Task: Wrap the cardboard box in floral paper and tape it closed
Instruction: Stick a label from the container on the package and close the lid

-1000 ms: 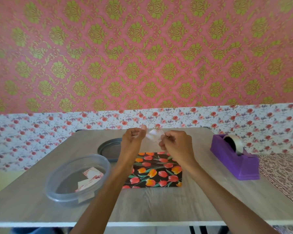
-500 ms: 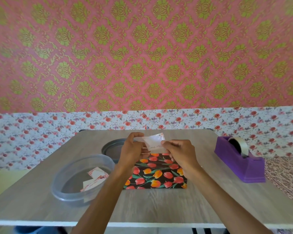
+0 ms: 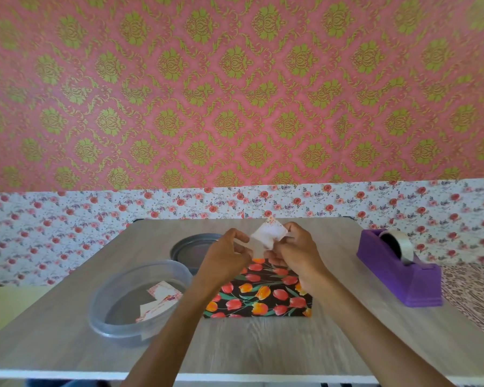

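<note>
Cardboard box [image 3: 263, 297], already covered in tulip paper, lies on the table [image 3: 263, 344] just under both hands, so wrapping looks nearly done. From the left are a clear tub [image 3: 106, 328] of spare cards and a grey lid [image 3: 185, 247]. The left hand [image 3: 224, 258] pinches what seems a tape strip [image 3: 242, 243], and the right hand [image 3: 299, 255] pinches a small card [image 3: 268, 233]. Furthest right is the purple tape dispenser [image 3: 403, 272]. Next, probably, the card goes flat on the box, and nothing blocks that.

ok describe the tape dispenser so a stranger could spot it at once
Start at the grey wood-grain table and go to its right side, past the box wrapped in tulip paper. The tape dispenser is the purple block there with a tape roll on top. Nothing else there is purple; the clear tub and grey lid on the left are round.
</note>
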The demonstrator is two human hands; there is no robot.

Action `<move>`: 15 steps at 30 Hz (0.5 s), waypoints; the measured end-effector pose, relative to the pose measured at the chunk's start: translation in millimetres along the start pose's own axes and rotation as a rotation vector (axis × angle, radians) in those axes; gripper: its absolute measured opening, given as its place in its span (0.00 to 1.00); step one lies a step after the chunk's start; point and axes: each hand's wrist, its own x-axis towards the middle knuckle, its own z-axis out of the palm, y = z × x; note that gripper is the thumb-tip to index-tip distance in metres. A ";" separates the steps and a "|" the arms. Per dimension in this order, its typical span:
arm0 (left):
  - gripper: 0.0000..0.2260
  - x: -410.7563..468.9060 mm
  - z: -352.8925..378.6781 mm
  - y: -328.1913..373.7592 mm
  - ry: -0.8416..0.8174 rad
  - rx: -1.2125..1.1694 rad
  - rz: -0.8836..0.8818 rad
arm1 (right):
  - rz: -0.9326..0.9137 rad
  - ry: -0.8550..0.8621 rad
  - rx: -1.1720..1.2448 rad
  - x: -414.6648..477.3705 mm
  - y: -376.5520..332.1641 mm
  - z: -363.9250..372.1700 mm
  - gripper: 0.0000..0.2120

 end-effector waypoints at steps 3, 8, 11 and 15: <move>0.10 1.4 -2.0 7.7 0.182 0.216 0.173 | -0.183 -0.070 -0.309 -1.5 -3.1 -4.0 0.18; 0.11 8.2 -12.0 11.4 0.132 0.123 0.319 | -0.310 -0.266 -0.666 -1.6 -9.2 -4.1 0.24; 0.15 6.1 -14.2 8.3 0.019 0.185 0.412 | -0.202 -0.295 -0.679 -0.8 -15.2 -6.2 0.22; 0.21 3.5 -8.4 2.1 -0.077 0.369 0.509 | -0.162 -0.328 -0.660 0.7 -18.5 -9.3 0.22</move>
